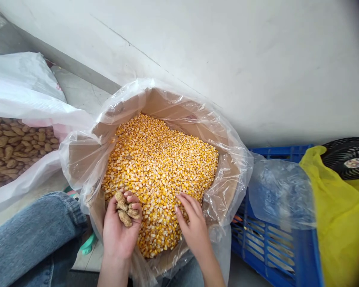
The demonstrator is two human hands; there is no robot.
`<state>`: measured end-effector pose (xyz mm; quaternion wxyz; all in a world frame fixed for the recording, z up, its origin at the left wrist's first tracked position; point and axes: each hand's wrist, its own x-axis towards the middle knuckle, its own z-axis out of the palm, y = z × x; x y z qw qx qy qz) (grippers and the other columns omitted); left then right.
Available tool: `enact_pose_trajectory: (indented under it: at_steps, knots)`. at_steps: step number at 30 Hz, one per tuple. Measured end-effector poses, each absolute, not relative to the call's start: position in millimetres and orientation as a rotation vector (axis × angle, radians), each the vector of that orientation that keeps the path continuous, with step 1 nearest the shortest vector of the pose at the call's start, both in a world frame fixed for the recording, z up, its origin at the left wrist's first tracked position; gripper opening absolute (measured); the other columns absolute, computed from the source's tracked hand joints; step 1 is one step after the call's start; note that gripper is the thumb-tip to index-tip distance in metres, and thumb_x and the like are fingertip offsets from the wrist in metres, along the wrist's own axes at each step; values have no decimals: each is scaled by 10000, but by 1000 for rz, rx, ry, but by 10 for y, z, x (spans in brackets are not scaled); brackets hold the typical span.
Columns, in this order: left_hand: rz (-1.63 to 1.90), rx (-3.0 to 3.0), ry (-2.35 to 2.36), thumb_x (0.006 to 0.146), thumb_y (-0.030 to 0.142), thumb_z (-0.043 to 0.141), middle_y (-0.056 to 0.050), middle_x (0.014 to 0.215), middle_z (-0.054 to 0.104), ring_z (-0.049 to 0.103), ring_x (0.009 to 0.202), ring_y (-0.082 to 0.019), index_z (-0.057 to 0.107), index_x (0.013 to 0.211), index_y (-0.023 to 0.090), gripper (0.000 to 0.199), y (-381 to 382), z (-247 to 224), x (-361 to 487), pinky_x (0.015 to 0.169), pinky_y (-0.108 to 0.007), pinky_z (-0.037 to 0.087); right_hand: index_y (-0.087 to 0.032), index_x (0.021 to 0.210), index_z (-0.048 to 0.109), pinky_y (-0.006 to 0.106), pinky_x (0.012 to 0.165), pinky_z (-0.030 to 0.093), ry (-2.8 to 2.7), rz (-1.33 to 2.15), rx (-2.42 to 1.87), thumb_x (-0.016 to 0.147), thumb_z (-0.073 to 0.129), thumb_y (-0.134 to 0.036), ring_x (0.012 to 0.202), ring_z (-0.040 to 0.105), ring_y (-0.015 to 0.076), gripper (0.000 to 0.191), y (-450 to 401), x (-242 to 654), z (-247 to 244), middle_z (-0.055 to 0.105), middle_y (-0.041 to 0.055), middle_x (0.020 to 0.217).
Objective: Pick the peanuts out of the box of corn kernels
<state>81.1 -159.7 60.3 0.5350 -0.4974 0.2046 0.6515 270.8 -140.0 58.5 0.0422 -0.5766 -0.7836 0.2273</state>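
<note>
Palm up, my left hand (121, 235) cups several unshelled peanuts (125, 218), its fingers curled around them, over the near left part of the corn. My right hand (192, 217) is palm down at the near right, its fingers apart and fingertips at the surface of the corn kernels (160, 167); I see nothing held in it. The loose yellow kernels fill the bottom of a cardboard box (164, 104) lined with a clear plastic bag (227, 123), whose edges fold out over the rim.
At the left, a white sack (20, 85) lies open with many peanuts (14, 147) inside. A blue plastic crate (269, 247) stands at the right, with a clear bag (283, 191), a yellow bag (329, 215) and a black fan-like grille (348, 157). A white wall (227, 52) rises behind.
</note>
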Motion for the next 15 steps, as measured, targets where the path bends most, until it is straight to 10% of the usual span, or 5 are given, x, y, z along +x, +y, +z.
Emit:
enact_pose_trajectory:
  at_steps: [15]
  knots:
    - [1541, -1174, 536, 815, 145, 282, 8, 649, 483, 496, 542, -57, 492, 746, 154, 222, -1578, 610, 812, 447, -141, 418, -228, 1022, 557, 377, 939, 313, -2417, 862, -1556, 801, 426, -297, 1053, 441, 169, 266, -830, 2399, 414, 550, 48, 1072]
